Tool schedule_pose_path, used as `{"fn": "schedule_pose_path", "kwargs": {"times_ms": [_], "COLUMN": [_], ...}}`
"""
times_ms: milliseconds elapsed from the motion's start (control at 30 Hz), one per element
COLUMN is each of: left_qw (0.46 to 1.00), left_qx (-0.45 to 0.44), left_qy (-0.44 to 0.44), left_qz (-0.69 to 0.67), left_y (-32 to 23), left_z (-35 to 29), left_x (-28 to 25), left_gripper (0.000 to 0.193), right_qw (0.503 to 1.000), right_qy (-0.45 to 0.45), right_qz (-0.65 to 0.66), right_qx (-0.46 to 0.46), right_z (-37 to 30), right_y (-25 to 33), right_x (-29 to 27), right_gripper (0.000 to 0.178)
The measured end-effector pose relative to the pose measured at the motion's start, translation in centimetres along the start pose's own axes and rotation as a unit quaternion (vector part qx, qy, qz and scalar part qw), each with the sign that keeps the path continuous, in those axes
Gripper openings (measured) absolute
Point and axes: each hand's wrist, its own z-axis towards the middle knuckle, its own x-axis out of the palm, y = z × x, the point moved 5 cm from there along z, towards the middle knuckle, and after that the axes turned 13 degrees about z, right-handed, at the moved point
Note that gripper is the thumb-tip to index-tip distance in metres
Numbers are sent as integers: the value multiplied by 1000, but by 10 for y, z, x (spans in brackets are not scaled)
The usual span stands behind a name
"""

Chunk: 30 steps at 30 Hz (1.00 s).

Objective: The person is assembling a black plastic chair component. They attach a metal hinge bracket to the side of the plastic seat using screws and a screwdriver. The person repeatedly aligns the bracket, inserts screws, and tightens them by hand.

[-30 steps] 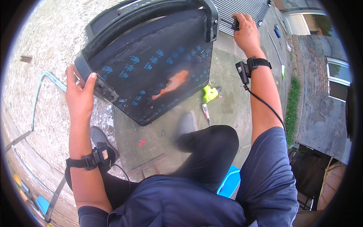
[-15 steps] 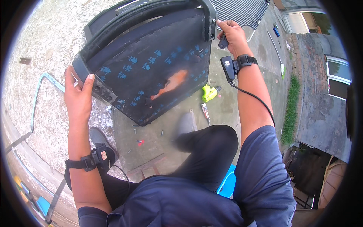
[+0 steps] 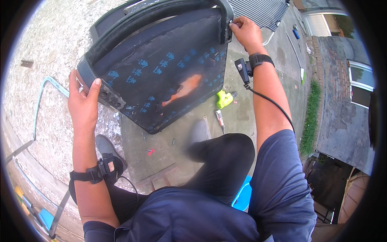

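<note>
In front of me a black chair seat (image 3: 169, 68) with a worn orange patch and blue printed marks is tilted on its side. Black curved armrests run along its far side. My left hand (image 3: 84, 101) is closed round the left end of the armrest (image 3: 89, 69), thumb on its face. At the opposite end, my right hand (image 3: 246, 34) pinches a small bolt (image 3: 231, 23) against the armrest's right bracket (image 3: 225, 30). Its other fingers are curled and partly hidden.
On the concrete lie a yellow-green power drill (image 3: 224, 99), a screwdriver (image 3: 220, 121) and several loose bolts (image 3: 145, 139). A blue stool (image 3: 242, 195) shows beneath me. Ribbed grey mesh panel (image 3: 262, 12) is behind; a light-blue tube frame (image 3: 42, 86) stands left.
My right hand has shifted slightly up and turned at the bracket. The dark flat piece seen under its fingers before no longer shows. My left hand stays in place.
</note>
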Motion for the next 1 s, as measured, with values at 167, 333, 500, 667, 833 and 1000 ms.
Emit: {"fn": "schedule_pose_path", "kwargs": {"times_ms": [167, 333, 500, 667, 833, 1000], "left_qw": [1000, 1000, 1000, 1000, 1000, 1000], "left_qx": [0, 4, 5, 5, 9, 9], "left_qy": [-2, -2, 0, 0, -5, -2], "left_qz": [3, -5, -17, -11, -6, -8], "left_y": [4, 5, 2, 1, 2, 3], "left_z": [1, 1, 0, 0, 1, 1], "left_x": [-1, 1, 1, 2, 0, 1], "left_gripper": [74, 73, 73, 72, 73, 73], "right_qw": [999, 998, 996, 998, 996, 994], "right_qy": [40, 38, 67, 51, 58, 91], "right_qz": [-16, 22, 15, -39, -58, -47], "right_qx": [22, 34, 53, 18, 36, 47], "right_z": [5, 7, 10, 10, 7, 9], "right_y": [6, -4, -3, 3, 9, 6], "right_x": [0, 0, -1, -3, -3, -3], "right_gripper": [28, 30, 31, 32, 33, 33]}}
